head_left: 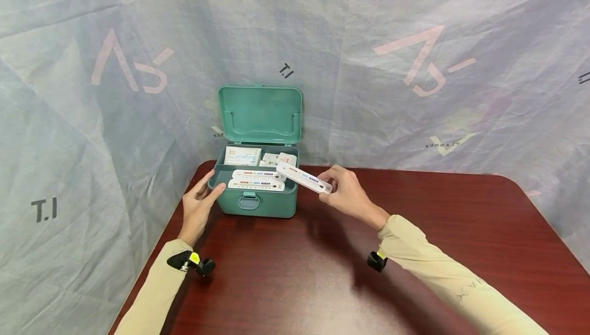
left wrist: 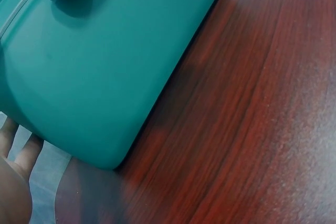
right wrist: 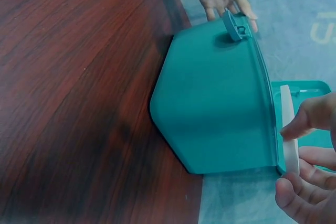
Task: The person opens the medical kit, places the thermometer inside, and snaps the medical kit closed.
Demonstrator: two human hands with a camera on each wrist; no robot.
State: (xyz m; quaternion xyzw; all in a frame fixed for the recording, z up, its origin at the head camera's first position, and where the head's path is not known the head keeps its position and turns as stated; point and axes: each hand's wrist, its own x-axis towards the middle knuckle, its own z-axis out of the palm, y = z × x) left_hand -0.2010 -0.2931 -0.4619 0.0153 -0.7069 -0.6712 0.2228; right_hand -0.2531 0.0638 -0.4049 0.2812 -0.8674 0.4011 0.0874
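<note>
A green first-aid box [head_left: 255,206] stands on the table with its lid [head_left: 260,114] raised. My right hand [head_left: 344,191] pinches one end of a white, flat thermometer [head_left: 301,178] between thumb and fingers; it slants over the box's right front rim. In the right wrist view the thermometer [right wrist: 289,129] shows edge-on. Two similar thermometers, one behind [head_left: 258,175] and one in front [head_left: 255,185], lie side by side in the front compartment. My left hand [head_left: 197,209] rests at the box's left front corner, thumb at the front rim, fairly straight fingers along the side.
The box's rear compartments hold a packet marked "Surgical" [head_left: 241,155] and smaller white packets [head_left: 281,159]. A front latch [head_left: 249,201] hangs down. A grey printed sheet [head_left: 332,68] hangs behind and left of the dark red table [head_left: 286,273].
</note>
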